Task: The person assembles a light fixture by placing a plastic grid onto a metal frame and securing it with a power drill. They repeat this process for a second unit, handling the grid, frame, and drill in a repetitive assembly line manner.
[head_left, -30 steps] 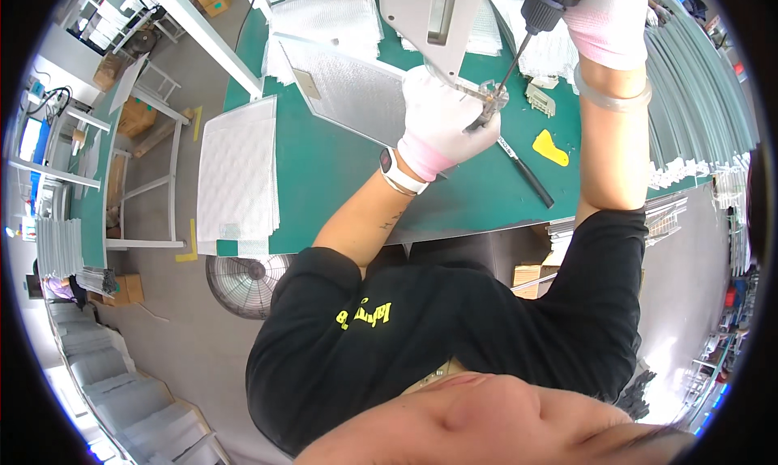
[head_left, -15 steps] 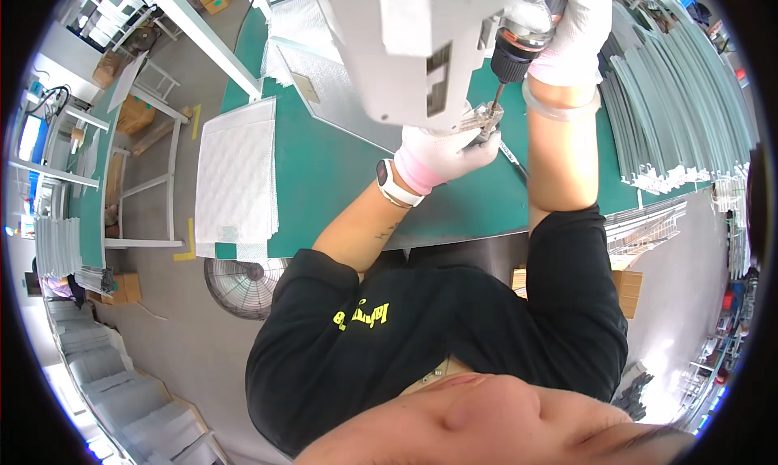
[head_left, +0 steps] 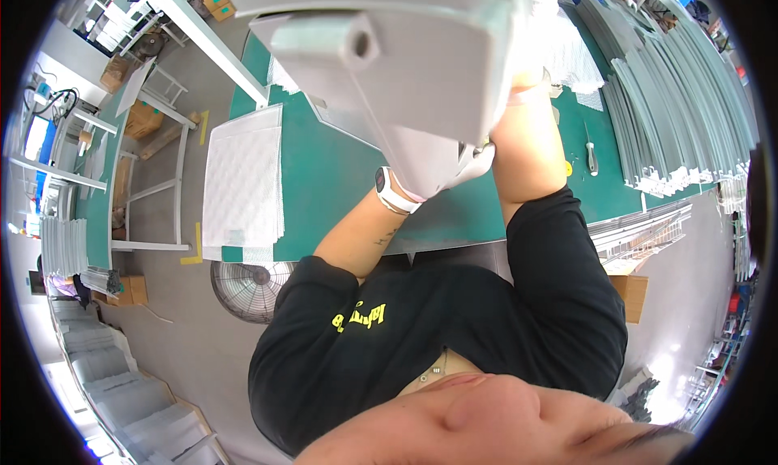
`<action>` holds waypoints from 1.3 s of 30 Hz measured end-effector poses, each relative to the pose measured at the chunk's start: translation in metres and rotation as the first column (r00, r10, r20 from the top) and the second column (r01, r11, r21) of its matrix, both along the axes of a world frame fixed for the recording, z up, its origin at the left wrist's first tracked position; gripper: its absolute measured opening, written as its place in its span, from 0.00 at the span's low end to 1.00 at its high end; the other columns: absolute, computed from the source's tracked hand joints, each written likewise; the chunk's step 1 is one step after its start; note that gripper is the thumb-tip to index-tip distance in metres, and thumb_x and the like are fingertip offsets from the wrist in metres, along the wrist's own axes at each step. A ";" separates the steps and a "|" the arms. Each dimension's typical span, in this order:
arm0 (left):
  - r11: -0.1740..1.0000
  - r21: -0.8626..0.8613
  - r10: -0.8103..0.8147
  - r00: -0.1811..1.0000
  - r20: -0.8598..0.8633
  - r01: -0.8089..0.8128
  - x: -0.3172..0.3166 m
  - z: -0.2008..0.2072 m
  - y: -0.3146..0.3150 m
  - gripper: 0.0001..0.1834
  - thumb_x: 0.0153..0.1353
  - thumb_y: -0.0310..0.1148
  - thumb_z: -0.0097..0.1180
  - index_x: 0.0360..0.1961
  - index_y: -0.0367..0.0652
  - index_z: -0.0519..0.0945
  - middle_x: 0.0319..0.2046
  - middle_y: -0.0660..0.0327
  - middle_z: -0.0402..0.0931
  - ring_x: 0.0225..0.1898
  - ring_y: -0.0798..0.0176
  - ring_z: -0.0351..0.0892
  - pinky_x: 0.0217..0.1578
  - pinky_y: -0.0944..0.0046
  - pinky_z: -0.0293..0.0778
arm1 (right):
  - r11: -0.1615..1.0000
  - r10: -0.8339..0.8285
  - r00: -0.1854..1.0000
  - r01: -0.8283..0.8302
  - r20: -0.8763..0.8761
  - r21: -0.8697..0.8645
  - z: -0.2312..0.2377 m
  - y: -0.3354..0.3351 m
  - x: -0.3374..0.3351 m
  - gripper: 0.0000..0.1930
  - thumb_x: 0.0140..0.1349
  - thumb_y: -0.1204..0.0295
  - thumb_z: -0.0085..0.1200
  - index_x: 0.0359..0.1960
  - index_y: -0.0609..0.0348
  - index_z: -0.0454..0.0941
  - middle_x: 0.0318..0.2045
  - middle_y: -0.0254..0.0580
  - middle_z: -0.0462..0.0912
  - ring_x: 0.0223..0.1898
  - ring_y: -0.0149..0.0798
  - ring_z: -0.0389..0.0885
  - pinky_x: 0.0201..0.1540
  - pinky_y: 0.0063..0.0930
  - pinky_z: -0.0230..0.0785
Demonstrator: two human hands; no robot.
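A large grey housing (head_left: 421,84) fills the top middle and hides much of both hands. Below its lower end, a pale edge of my gloved left hand (head_left: 476,165) shows; its fingers and anything in them are hidden. A white-banded watch (head_left: 393,193) is on that wrist. My right hand (head_left: 541,47), washed out by glare, is beyond the housing at its right side, with the forearm reaching up beside it. Whether it holds anything does not show. A screwdriver (head_left: 592,158) lies on the green table (head_left: 340,197), right of my right forearm.
White mesh-like sheets (head_left: 243,177) lie on the table's left part. Long grey panels (head_left: 664,108) are stacked at the right. A small yellow piece (head_left: 568,168) lies near the screwdriver. A round fan (head_left: 250,287) stands below the table's front edge; a white post (head_left: 203,39) rises at the far left.
The grey housing now appears lower and covers my left hand. My right hand, which was gripping a black power drill over a small part in my left, has moved farther away; the drill is out of sight.
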State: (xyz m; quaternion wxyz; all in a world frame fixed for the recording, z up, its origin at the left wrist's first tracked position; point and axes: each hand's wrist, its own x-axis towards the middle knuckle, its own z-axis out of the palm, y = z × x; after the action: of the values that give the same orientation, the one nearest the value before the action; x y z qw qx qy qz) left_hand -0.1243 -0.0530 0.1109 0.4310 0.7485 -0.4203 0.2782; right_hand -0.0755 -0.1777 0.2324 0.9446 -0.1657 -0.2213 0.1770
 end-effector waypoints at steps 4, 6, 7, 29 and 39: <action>0.997 0.066 0.040 0.993 0.107 -0.047 -0.007 0.012 0.004 0.13 0.42 0.39 0.70 0.26 0.43 0.82 0.20 0.59 0.77 0.24 0.55 0.76 0.29 0.56 0.71 | 0.996 -0.082 0.996 0.083 0.030 -0.023 -0.004 0.001 -0.011 0.25 0.66 0.63 0.54 0.60 0.65 0.69 0.34 0.44 0.80 0.23 0.32 0.74 0.17 0.21 0.64; 0.971 0.220 0.088 0.994 0.060 -0.099 -0.017 0.027 0.010 0.14 0.44 0.40 0.69 0.27 0.43 0.82 0.21 0.58 0.77 0.25 0.55 0.77 0.30 0.56 0.72 | 0.993 -0.112 0.992 0.114 0.054 -0.027 -0.008 0.002 -0.015 0.24 0.66 0.63 0.54 0.60 0.64 0.69 0.34 0.44 0.79 0.23 0.31 0.74 0.18 0.21 0.64; 0.954 0.274 0.121 0.992 0.030 -0.124 -0.020 0.028 0.012 0.14 0.44 0.40 0.69 0.28 0.42 0.82 0.22 0.58 0.77 0.25 0.55 0.77 0.30 0.57 0.72 | 0.991 -0.131 0.989 0.133 0.068 -0.028 -0.010 0.002 -0.015 0.24 0.66 0.63 0.54 0.60 0.64 0.69 0.33 0.44 0.79 0.23 0.31 0.73 0.18 0.21 0.64; 0.809 0.548 -0.186 0.977 -0.103 0.212 -0.118 -0.058 0.156 0.13 0.39 0.44 0.67 0.13 0.53 0.74 0.15 0.65 0.70 0.19 0.55 0.71 0.26 0.54 0.63 | 0.788 -0.463 0.690 0.608 0.556 -0.099 0.058 -0.014 -0.044 0.21 0.70 0.62 0.52 0.59 0.61 0.68 0.28 0.37 0.73 0.21 0.28 0.68 0.22 0.17 0.60; 0.554 0.344 0.680 0.651 0.339 -0.758 -0.067 -0.058 0.182 0.26 0.52 0.43 0.63 0.49 0.40 0.75 0.48 0.46 0.75 0.50 0.42 0.76 0.51 0.46 0.71 | 0.712 -0.506 0.660 0.683 0.555 -0.162 0.039 0.006 -0.056 0.29 0.70 0.59 0.50 0.68 0.61 0.61 0.28 0.35 0.73 0.24 0.28 0.67 0.27 0.21 0.61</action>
State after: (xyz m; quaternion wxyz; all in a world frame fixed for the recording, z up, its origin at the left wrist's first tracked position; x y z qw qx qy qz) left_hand -0.1917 0.1290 0.0528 0.0535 0.9071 -0.1636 0.3841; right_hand -0.1319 -0.1717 0.2716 0.8182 -0.4363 -0.3400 -0.1567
